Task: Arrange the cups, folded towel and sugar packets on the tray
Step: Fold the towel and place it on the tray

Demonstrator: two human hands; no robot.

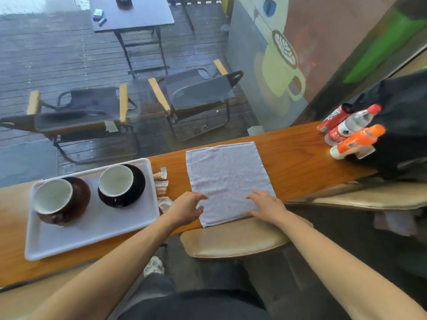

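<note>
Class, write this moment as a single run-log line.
cups on tray | towel flat on counter, unfolded | left hand, right hand at its near edge | sugar packets off tray

A long wooden tabletop runs along a window, with three plastic bottles at its far right end: a red one, a clear one with a pink cap and an orange one, all just beside a black bag. Two tan padded stools stand on the near side of the tabletop. Through the glass, two dark folding chairs with wooden armrests stand on a plank deck near a dark outdoor table, and a painted coffee cup mural covers the wall to the right.
</note>
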